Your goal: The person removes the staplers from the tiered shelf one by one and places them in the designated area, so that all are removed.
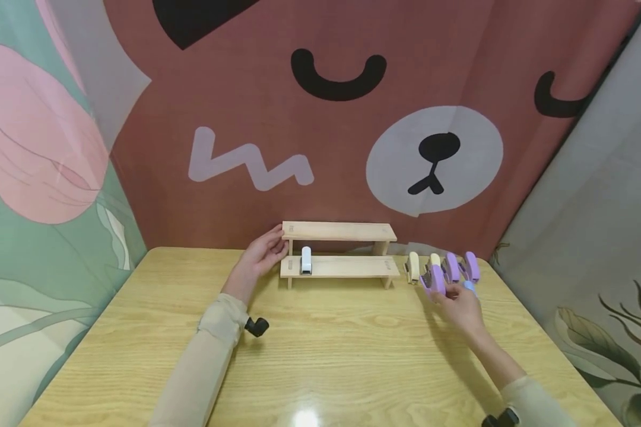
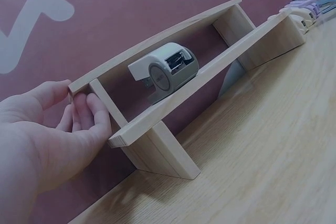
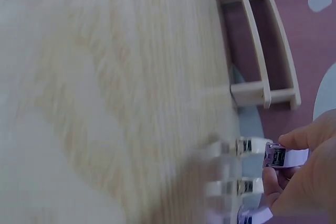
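A two-tier wooden shelf (image 1: 342, 267) stands at the back of the table. My left hand (image 1: 262, 252) grips the left end of its upper board, fingers bent against the end in the left wrist view (image 2: 63, 129). One white stapler (image 1: 306, 261) stands on the lower board, left of its middle. To the right of the shelf, my right hand (image 1: 462, 308) pinches a purple stapler (image 1: 434, 279) above the table. Close behind it stand two cream staplers, one a cream stapler (image 1: 413, 267), and two more purple ones, including a purple stapler (image 1: 471, 266). A blue object (image 1: 469, 287) is mostly hidden by the right hand.
The wooden table (image 1: 320, 350) ends at a curtain (image 1: 235, 201) with a bear print, right behind the shelf. On the right, a pale patterned curtain (image 1: 582, 237) hangs along the table edge. A black wrist camera (image 1: 257, 327) juts from the left sleeve.
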Demonstrator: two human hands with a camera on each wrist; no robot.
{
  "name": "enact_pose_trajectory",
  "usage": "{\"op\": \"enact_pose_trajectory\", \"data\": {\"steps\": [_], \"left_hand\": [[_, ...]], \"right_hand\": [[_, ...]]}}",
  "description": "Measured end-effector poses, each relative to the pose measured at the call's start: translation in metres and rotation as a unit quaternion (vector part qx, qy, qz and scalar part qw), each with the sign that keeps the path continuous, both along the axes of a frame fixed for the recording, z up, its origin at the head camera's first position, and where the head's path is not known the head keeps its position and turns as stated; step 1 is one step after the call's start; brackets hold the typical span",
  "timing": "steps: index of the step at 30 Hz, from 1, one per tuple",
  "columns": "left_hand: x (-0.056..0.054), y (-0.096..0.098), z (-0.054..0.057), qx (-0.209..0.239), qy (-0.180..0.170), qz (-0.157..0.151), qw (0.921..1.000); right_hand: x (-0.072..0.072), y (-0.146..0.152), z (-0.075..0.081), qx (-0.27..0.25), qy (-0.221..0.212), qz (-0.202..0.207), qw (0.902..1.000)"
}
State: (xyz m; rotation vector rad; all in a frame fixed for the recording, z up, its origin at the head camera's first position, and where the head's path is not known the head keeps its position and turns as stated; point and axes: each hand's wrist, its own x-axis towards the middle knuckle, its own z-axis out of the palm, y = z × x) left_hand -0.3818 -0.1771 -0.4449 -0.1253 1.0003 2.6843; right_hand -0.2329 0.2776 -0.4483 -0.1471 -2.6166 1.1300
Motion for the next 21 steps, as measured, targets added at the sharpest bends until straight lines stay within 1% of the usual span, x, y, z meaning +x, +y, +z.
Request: {"op": "enact_pose_trajectory", "data": {"steps": [4,10,14,21], "left_hand": [[0.002,0.002,0.001,-0.004,0.001,-0.002,1.0000],[0.004,0.001,0.002,0.002,-0.009,0.004,1.0000],[0.005,0.000,0.003,0.005,-0.010,0.004,0.9999],[0.002,0.001,0.003,0.014,-0.011,0.000,0.9998]], "right_hand": [[0.002,0.017,-0.003,-0.005,-0.016,-0.008,0.9998],[0.003,0.035,-0.006,0.012,-0.031,-0.012,0.9994],[0.003,0.042,-0.005,0.018,-0.043,-0.017,0.9988],[0.004,0.047,-0.004,0.023,-0.055,-0.022,0.9980]]}}
